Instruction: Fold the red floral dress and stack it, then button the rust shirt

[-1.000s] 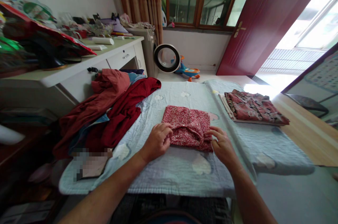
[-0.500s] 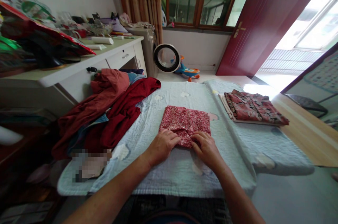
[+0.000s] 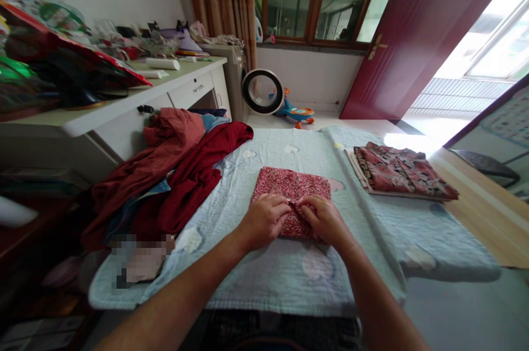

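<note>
A folded red-and-white patterned garment (image 3: 295,179) lies flat on a light blue quilted cover. My left hand (image 3: 264,223) rests over its near left part, fingers curled and pinching fabric close to the middle. From the other side my right hand (image 3: 324,221) pinches the same cloth, its thumb and fingertips pressed together. A small fold of fabric is drawn up between the two hands, which almost meet. The fingertips are partly hidden in the cloth.
Loose dark red (image 3: 198,174) and rust-coloured clothes (image 3: 169,130) are heaped on the left, beside a cluttered desk (image 3: 182,86). To the right lies a stack of folded patterned clothes (image 3: 405,169). Behind stands a washer with its round door (image 3: 263,92) open, near a blue toy (image 3: 300,114).
Both hands have moved slightly up from the garment's near edge toward its middle. They now pinch the fabric there, and the near edge shows below them.
</note>
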`<state>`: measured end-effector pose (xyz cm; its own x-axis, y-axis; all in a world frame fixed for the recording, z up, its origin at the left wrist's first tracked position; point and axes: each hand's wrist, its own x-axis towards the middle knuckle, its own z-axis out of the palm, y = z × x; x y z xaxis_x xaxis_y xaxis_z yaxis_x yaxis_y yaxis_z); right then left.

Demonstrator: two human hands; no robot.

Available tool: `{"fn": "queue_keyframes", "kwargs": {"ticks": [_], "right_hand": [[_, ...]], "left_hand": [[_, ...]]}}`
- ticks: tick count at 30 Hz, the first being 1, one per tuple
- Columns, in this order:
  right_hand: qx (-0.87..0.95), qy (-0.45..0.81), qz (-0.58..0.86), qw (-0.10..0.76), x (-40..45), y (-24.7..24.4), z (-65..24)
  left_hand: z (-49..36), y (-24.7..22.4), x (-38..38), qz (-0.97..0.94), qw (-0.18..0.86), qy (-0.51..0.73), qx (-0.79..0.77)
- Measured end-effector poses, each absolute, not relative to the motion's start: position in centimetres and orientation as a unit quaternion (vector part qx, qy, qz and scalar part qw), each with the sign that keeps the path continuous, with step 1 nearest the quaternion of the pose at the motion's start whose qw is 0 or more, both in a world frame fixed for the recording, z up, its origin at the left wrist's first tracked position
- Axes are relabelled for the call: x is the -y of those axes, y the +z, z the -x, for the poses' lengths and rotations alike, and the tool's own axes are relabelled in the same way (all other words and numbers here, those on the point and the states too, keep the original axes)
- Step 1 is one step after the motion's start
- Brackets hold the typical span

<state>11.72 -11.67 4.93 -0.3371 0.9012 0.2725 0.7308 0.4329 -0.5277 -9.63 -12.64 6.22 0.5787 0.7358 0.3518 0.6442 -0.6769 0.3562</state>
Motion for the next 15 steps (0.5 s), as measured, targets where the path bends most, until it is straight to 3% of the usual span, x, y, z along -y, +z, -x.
{"fn": "queue_keyframes", "kwargs": {"ticks": [5,15], "right_hand": [[0.775,0.117,0.550,0.287,5.4,6.4,-11.7],[0.851,0.102,0.491,0.154,-3.4,3.3,-11.3]], "left_hand": [[6.8,6.2,9.0,-0.862,0.058,0.207,-0.459],[4.2,3.1,10.5,-0.875,-0.001,0.164,-0.455]]}}
